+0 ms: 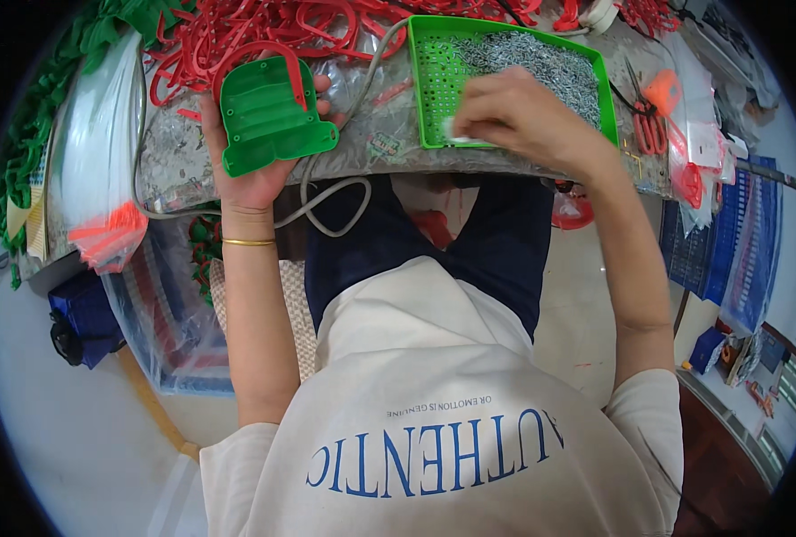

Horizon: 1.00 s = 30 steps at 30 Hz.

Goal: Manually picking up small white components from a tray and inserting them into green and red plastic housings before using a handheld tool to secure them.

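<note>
My left hand [259,183] holds a green moulded plastic piece [268,112] from beneath, palm up, at the table's near edge. The piece has a scalloped outline and small holes along its rims. A red plastic strap [296,79] lies over its upper right corner. Over the near side of a green perforated tray [423,98], my right hand [505,106] has its fingers curled together. Something small and white shows under them, too blurred to name. Many small silvery metal screws or pins [550,67] cover the tray's far and right parts.
Red plastic straps [344,31] lie heaped at the back. A grey cable [367,85] crosses the table and loops over its near edge. Clear plastic bags [102,152] and green pieces [22,170] are on the left. Red-handled pliers [646,125] lie right of the tray.
</note>
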Motion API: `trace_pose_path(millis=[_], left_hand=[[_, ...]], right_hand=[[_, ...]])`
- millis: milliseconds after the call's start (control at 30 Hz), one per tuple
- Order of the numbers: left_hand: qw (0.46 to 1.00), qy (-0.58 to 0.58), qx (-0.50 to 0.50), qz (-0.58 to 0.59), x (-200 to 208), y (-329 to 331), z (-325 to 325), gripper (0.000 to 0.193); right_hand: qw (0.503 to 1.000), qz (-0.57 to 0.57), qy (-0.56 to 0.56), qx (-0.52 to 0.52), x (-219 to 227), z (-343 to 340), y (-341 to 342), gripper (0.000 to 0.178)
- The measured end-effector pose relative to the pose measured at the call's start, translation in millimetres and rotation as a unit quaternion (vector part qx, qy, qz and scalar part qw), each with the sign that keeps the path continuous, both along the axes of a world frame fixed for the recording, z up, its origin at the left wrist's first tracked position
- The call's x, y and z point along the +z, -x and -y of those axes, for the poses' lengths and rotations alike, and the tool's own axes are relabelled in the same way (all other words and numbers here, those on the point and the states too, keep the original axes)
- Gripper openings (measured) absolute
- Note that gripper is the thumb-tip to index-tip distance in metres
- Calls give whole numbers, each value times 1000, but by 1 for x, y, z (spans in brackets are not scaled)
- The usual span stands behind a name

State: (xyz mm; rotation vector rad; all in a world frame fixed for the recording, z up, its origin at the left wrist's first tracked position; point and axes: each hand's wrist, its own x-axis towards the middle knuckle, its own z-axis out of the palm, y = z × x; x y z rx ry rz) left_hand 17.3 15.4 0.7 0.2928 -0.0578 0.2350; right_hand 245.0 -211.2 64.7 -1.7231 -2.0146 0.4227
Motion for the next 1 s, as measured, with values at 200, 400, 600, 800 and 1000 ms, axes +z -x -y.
trace_pose_path(millis=[200,400,600,800,1000], left_hand=[[1000,-23,5,-3,1,0,1,82],[1000,-16,-9,10,-3,0,-2,83],[1000,-17,-2,3,3,1,1,82],[1000,-10,-3,-7,1,0,2,82],[999,-28,8,-20,1,3,0,83]], right_hand=[[995,-66,40,-63,14,6,-14,8],[1000,1,-20,-16,2,-4,4,5],[989,-19,-19,-144,17,1,-13,10],[952,210,-112,-192,-16,-21,15,14],[953,74,-69,-285,-3,-10,-12,16]])
